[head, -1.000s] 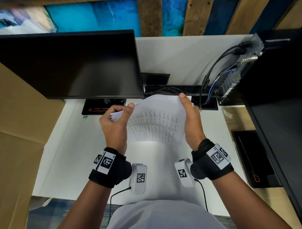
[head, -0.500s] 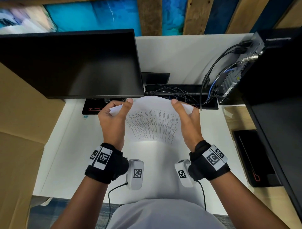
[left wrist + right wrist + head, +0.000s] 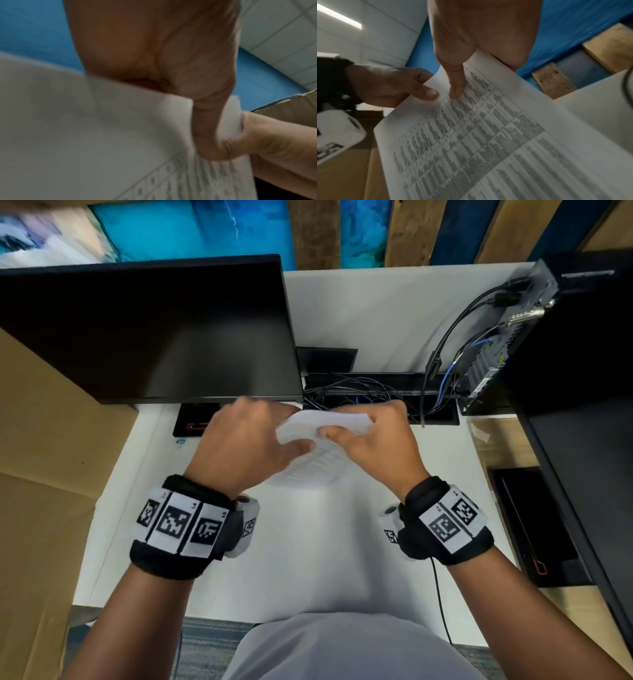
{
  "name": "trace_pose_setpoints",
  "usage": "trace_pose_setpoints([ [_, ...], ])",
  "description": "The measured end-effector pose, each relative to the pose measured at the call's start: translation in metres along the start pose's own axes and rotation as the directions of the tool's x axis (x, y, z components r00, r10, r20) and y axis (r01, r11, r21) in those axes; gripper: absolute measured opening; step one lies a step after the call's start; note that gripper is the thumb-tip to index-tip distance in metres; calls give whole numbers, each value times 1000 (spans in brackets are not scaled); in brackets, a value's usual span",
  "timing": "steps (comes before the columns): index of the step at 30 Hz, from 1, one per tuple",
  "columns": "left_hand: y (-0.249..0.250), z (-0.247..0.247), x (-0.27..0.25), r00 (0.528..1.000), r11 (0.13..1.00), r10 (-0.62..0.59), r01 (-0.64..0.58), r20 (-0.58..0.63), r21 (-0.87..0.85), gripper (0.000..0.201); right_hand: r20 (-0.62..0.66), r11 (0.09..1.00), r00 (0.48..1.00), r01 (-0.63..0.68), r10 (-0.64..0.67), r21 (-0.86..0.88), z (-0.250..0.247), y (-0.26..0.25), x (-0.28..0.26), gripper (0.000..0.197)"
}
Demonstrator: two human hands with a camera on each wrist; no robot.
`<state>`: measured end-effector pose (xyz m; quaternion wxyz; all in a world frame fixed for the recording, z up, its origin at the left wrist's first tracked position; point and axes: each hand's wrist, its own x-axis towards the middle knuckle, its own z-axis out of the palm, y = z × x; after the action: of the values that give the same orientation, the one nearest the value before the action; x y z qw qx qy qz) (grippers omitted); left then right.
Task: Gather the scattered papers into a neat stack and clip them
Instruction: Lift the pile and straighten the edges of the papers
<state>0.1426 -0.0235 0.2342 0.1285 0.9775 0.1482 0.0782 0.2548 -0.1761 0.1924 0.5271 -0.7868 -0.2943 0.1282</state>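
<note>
A stack of white papers (image 3: 323, 422) with a printed table on the front sheet stands tilted above the white desk (image 3: 308, 559). My left hand (image 3: 253, 446) grips its top left part, back of the hand toward the head camera. My right hand (image 3: 373, 440) grips the top right part. The two thumbs lie close together on the printed face. In the right wrist view the right thumb (image 3: 456, 86) presses the papers (image 3: 488, 142) beside the left hand's thumb (image 3: 428, 93). The left wrist view shows the left thumb (image 3: 205, 128) on the papers (image 3: 85, 135). No clip is in view.
A black monitor (image 3: 147, 330) stands at the back left, its base (image 3: 191, 422) just behind my left hand. A cable tray (image 3: 359, 392) runs behind the papers. A computer tower (image 3: 507, 337) and black shelf (image 3: 582, 457) are on the right, cardboard (image 3: 41, 474) on the left.
Both hands have slid inward along the top edge of the papers until the thumbs nearly meet. The left hand has turned its back upward, and the stack's top has tipped away.
</note>
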Motion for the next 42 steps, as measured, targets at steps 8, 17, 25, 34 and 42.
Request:
trace_pose_setpoints([
  [8, -40, -11, -11, 962, 873, -260, 270, 80, -407, 13, 61, 993, 992, -113, 111, 29, -31, 61, 8, 26],
  [17, -82, 21, -33, 938, 451, -343, 204, 43, -869, 38, 257, 765, 915, -401, 310, 505, -50, 118, -1, 61],
  [25, -75, 72, -24, 887, 316, -461, 182, 17, -931, 40, 63, 869, 964, -261, 259, 420, -24, 100, -3, 32],
  [34, -79, 149, -56, 777, 177, -597, 373, 202, -911, 20, 104, 795, 869, -487, 485, 363, 4, 143, -36, 35],
  [42, -78, 147, -52, 771, 161, -601, 375, 211, -913, 20, 40, 810, 927, -347, 373, 474, -14, 109, -19, 21],
])
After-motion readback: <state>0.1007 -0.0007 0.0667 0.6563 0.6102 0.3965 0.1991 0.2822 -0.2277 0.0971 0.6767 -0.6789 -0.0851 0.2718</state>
